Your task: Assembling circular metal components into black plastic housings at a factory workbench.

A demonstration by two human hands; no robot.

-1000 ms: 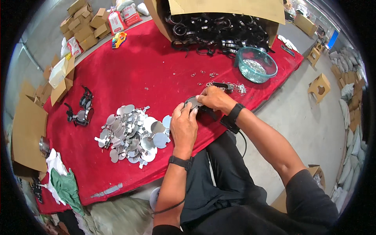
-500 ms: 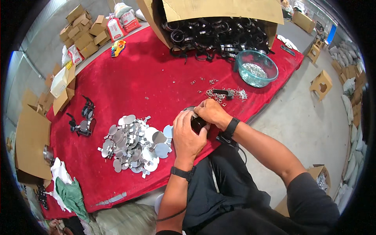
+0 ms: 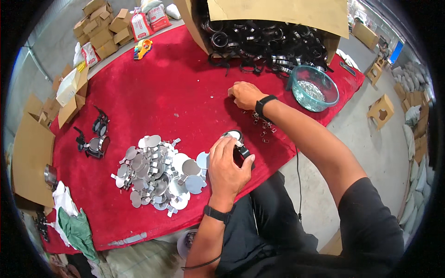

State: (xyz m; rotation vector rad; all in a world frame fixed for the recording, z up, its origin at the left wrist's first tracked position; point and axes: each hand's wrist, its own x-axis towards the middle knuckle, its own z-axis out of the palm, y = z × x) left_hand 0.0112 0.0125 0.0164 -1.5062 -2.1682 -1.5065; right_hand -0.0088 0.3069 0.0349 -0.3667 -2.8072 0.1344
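My left hand [image 3: 229, 172] is closed around a black ring-shaped part [image 3: 242, 151] with a pale round plate at its far end, low on the table's near edge. My fingers and palm cover much of it. Farther off, my right hand [image 3: 246, 95] is over the cloth with its fingers curled together; whatever they hold, if anything, is hidden. Small metal clips [image 3: 264, 124] lie scattered beside and below that wrist. To the left of my left hand spreads a pile of silver discs with tabs [image 3: 160, 173].
A big cardboard box [image 3: 278, 10] of black ring parts lies on its side at the back. Right of it is a clear teal bowl [image 3: 315, 88] of small metal pieces. Two black ring parts [image 3: 96, 146] and a yellow tape dispenser [image 3: 143, 48] are on the left of the red cloth [image 3: 162, 92].
My right hand has left the black part and moved away from me, over the area by the clips. My left hand keeps its hold on the part. The view has shifted slightly.
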